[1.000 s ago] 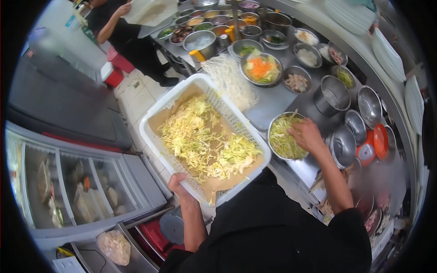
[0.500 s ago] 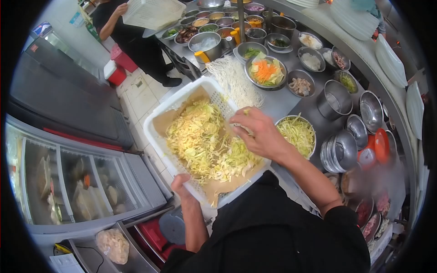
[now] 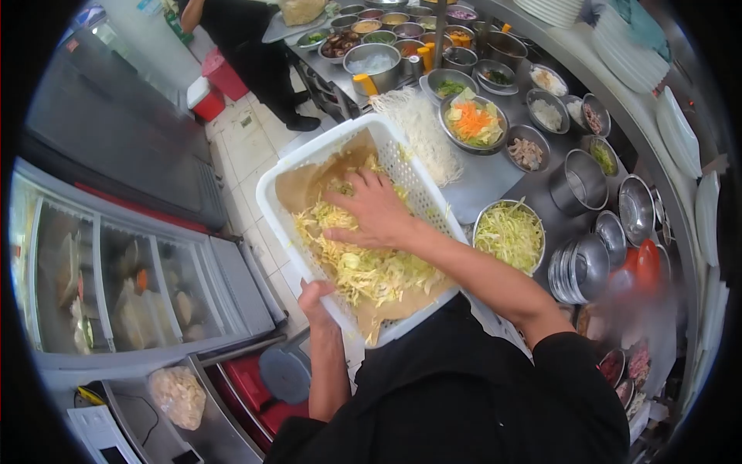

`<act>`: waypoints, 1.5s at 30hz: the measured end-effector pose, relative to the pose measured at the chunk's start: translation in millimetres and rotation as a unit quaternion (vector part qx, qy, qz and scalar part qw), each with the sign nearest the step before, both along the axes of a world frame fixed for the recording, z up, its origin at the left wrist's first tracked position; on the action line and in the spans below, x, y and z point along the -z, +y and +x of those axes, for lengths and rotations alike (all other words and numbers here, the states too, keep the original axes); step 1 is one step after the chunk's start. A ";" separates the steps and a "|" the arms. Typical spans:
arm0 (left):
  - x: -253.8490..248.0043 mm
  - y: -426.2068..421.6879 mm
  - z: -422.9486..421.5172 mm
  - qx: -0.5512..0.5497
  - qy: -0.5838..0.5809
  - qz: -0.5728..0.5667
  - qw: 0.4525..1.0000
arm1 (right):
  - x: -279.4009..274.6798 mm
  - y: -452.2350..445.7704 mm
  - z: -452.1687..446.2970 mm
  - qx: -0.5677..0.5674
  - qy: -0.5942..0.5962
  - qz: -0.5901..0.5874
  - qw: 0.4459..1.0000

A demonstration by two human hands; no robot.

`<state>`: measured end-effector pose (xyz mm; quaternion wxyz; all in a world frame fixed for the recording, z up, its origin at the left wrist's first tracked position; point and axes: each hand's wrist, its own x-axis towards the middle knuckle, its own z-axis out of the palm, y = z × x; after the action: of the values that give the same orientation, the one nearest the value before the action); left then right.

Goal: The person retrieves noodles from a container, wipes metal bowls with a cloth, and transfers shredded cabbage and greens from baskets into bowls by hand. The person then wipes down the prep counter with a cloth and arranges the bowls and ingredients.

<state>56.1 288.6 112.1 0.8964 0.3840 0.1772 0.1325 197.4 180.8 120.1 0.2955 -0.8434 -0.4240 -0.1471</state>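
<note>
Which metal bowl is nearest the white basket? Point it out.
The bowl of shredded greens, close beside the white basket; all other metal bowls stand farther off.

Open air lay above basket [image 3: 421,182]; its walls hemmed in right hand [image 3: 371,213] sideways. Left hand [image 3: 315,299] blocked near-left side. Right forearm [image 3: 479,274] barred near-right rim. Bare counter [image 3: 485,185] strip ran between noodles [image 3: 429,143] and pot [image 3: 580,182]. Stacked bowls [image 3: 576,271] obstructed farther right.
</note>
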 end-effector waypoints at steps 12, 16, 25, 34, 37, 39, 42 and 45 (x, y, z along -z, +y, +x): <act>42.0 31.0 2.2 -0.067 0.029 0.061 0.995 | -32.6 -71.3 -27.1 0.019 0.279 -0.161 0.947; 34.8 30.6 5.2 -0.060 0.010 0.038 0.997 | 8.4 -59.2 -34.0 0.064 0.281 -0.221 0.932; 30.3 19.6 6.4 -0.050 0.002 0.088 0.995 | 18.9 -60.8 -19.7 -0.004 0.337 -0.052 0.940; 29.0 5.2 9.2 -0.033 -0.030 0.024 0.999 | -6.3 -28.8 -45.8 0.069 0.251 -0.190 0.947; 20.7 3.5 8.5 -0.034 -0.021 0.043 0.998 | -1.5 -26.6 -47.9 0.056 0.254 -0.169 0.951; 20.2 0.2 8.6 -0.040 -0.023 0.037 0.998 | -2.5 -26.1 -48.5 0.067 0.221 -0.155 0.961; 9.8 -8.4 11.0 -0.051 -0.018 0.040 0.998 | -2.3 -23.6 -47.1 0.043 0.208 -0.164 0.963; 16.0 -6.2 11.7 -0.050 0.010 0.040 0.998 | 18.4 -23.6 -55.0 0.011 0.181 -0.157 0.971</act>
<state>67.8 282.5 96.0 0.8709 0.4115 0.1999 0.1797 142.4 157.2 101.7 0.2292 -0.8965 -0.3720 0.0731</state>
